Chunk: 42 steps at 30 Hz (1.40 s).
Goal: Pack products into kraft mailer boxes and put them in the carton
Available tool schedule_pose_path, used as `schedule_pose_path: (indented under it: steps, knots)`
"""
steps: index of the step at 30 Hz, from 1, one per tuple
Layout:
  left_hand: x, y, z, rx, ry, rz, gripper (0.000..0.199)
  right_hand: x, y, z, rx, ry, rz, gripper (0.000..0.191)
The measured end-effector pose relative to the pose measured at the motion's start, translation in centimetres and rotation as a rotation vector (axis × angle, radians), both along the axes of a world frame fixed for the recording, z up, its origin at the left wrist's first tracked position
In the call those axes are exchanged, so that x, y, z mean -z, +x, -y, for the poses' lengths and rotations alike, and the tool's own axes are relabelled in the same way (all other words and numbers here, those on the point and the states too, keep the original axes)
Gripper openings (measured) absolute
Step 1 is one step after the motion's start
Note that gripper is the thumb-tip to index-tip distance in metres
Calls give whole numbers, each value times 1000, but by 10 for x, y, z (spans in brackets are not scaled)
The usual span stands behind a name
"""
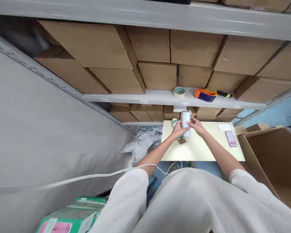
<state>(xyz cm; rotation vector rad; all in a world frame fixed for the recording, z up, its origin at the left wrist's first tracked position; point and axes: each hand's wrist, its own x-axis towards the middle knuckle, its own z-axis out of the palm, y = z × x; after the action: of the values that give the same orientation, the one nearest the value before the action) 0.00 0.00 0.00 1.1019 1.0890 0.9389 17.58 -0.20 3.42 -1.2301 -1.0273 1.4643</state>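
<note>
The left hand (178,130) and right hand (196,126) clasp a silvery-rimmed white cylindrical container (185,117) between them, over the pale-yellow rectangular surface (203,150); apparently a handling step, whose next move calls for steady two-sided support

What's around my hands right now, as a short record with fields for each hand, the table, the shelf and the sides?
Left hand: gripping a white cylindrical tumbler
Right hand: fingers against the tumbler's side
Table: pale yellow rectangular tabletop, bearing a white flat rectangle and a purple rectangular item, details blurred
Shelf: cream tape roll, orange-and-blue tape dispenser, brown cardboard boxes
Right side: large open brown cardboard box
Left side: crumpled whitish sheets, material unclear
</note>
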Motion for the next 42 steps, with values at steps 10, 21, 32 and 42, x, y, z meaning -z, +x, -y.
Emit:
schedule_pose_path:
  steps: [10,21,32,42]
  knots:
    - [-3,3,4,121,-34,-13,74,5,-1,3,80,-42,38,69]
    - [-19,-8,10,194,-273,59,50,-8,22,-5,35,-184,-20,61]
    - [-40,-5,5,287,-697,391,45,4,22,-1,156,-488,-69,25]
    - [-35,-6,10,340,-612,277,53,6,25,-1,206,-454,-106,24]
